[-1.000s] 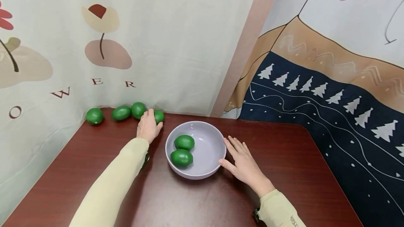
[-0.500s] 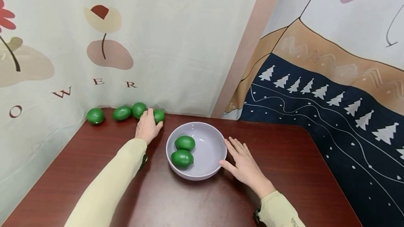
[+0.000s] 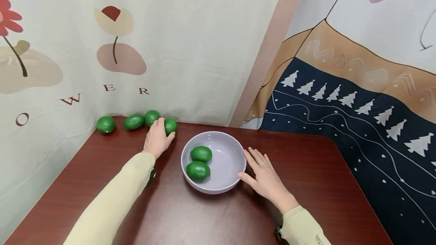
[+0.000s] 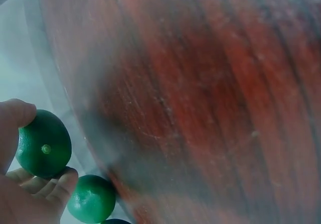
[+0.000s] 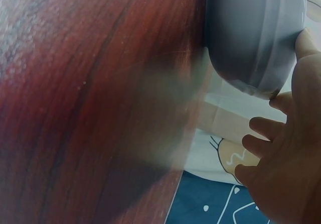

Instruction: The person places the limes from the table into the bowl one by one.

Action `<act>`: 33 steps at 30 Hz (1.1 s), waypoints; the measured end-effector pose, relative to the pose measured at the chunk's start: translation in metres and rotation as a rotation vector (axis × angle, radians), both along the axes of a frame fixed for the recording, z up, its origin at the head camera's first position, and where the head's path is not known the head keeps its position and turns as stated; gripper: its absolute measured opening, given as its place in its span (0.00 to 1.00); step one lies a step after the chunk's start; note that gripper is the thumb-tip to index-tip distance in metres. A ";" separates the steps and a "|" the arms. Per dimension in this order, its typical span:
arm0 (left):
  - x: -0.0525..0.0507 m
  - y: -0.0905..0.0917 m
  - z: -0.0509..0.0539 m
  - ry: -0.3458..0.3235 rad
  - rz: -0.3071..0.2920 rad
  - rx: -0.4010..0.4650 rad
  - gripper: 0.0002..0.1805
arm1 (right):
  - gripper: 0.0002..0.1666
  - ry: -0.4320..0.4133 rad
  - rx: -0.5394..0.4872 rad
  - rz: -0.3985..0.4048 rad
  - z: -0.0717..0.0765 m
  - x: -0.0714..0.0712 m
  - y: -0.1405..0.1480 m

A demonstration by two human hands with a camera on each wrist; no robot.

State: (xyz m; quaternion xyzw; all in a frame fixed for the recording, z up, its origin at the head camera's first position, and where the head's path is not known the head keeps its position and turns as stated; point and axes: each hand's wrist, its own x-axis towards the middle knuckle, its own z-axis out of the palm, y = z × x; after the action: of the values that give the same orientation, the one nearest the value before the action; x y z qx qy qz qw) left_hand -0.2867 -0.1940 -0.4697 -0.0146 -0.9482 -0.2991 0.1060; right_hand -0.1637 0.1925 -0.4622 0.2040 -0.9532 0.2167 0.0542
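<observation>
The left arm (image 3: 114, 197) stretches forward across the counter (image 3: 190, 218), and the left hand (image 3: 156, 138) holds a green lime (image 3: 171, 126) near the far edge, pinched between thumb and fingers. Three other limes (image 3: 134, 121) line up to its left. The right arm (image 3: 303, 224) angles in from the lower right; the right hand (image 3: 265, 179) spreads fairly wide, thumb and index finger at the lilac bowl's (image 3: 226, 165) rim. Two limes (image 3: 198, 171) lie inside.
</observation>
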 end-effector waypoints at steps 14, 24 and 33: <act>0.016 -0.002 0.007 0.015 -0.043 0.009 0.31 | 0.47 0.002 0.012 -0.005 0.000 0.003 0.002; 0.026 -0.008 0.010 0.031 -0.085 -0.006 0.34 | 0.47 0.001 0.004 0.001 -0.001 0.000 0.000; 0.037 -0.008 0.008 0.108 -0.126 -0.027 0.33 | 0.47 0.002 0.001 0.001 -0.002 0.000 0.001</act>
State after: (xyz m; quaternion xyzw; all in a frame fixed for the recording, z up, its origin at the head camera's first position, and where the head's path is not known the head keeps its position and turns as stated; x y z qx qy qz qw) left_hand -0.2500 -0.2017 -0.4615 -0.0918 -0.9422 -0.2914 0.1375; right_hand -0.1633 0.1932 -0.4638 0.2048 -0.9530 0.2162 0.0548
